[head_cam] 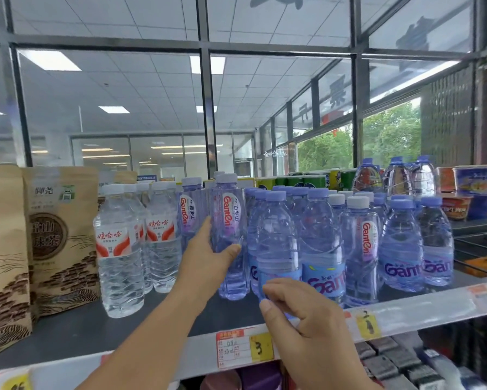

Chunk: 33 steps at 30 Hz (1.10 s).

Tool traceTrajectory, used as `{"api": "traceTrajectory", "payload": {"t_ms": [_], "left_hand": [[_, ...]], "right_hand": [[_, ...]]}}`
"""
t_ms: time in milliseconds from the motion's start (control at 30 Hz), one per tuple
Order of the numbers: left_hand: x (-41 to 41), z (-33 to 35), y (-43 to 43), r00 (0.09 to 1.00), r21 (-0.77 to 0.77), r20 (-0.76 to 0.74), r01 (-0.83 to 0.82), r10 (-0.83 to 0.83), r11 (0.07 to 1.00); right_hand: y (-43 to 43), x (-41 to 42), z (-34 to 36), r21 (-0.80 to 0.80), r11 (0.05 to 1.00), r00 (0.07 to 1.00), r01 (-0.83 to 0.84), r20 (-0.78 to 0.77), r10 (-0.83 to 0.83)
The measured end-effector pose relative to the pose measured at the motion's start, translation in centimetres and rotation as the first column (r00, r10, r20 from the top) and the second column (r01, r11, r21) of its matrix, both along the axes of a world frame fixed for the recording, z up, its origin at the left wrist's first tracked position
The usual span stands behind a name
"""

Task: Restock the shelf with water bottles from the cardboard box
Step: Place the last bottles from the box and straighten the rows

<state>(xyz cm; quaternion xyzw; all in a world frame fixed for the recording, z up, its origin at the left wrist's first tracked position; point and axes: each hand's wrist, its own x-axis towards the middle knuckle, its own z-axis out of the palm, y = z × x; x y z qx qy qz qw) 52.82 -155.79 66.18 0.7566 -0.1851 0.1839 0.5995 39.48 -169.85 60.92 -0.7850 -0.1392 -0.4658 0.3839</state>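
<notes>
Right hand (307,327), lower centre, pinches a squat Ganten bottle (276,243) at the shelf (68,333) front, left hand (208,257) wraps a tall Ganten bottle (231,220) mid-frame, likely squaring rows; cardboard box unseen.

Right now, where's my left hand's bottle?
Head view, centre shelf: the tall Ganten bottle is between the Wahaha bottles at left and the squat bottle the right hand grips.
</notes>
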Motion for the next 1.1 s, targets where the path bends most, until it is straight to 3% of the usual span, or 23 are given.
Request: {"api": "traceTrajectory", "payload": {"t_ms": [233, 333, 467, 600, 800, 1033, 1100], "left_hand": [[-7.7, 0.1, -2.1, 0.997, 0.011, 0.076, -0.008, 0.007, 1.0], [-11.8, -0.5, -3.5, 0.994, -0.051, 0.107, 0.017, -0.012, 0.999], [-16.2, -4.0, -5.9, 0.991, -0.076, 0.065, 0.123, -0.118, 0.989], [-18.0, -9.8, -8.7, 0.972, -0.033, -0.029, 0.234, -0.235, 0.972], [-20.0, -21.2, -14.6, 0.881, 0.024, -0.229, 0.43, -0.414, 0.902], [-24.5, -35.7, -21.4, 0.764, 0.105, -0.446, 0.562, -0.466, 0.821], [-25.7, -40.3, -23.1, 0.719, 0.133, -0.522, 0.6, -0.459, 0.788]], "right_hand": [[-2.9, -2.2, 0.9, 0.041, 0.999, 0.999, -0.017, -0.03, 0.018], [-4.5, -3.6, 0.8, 0.054, 0.998, 0.999, -0.02, -0.044, 0.023], [-6.8, -6.5, -1.6, 0.078, 0.997, 0.995, -0.006, -0.103, 0.014], [-9.8, -10.0, -6.8, 0.014, 0.994, 0.967, 0.108, -0.233, -0.101], [-14.6, -16.3, -17.4, 0.031, 0.95, 0.839, 0.31, -0.48, -0.258], [-20.8, -24.3, -30.9, -0.061, 0.846, 0.588, 0.53, -0.692, -0.418], [-23.0, -26.5, -35.8, -0.095, 0.808, 0.469, 0.581, -0.772, -0.429]]}}
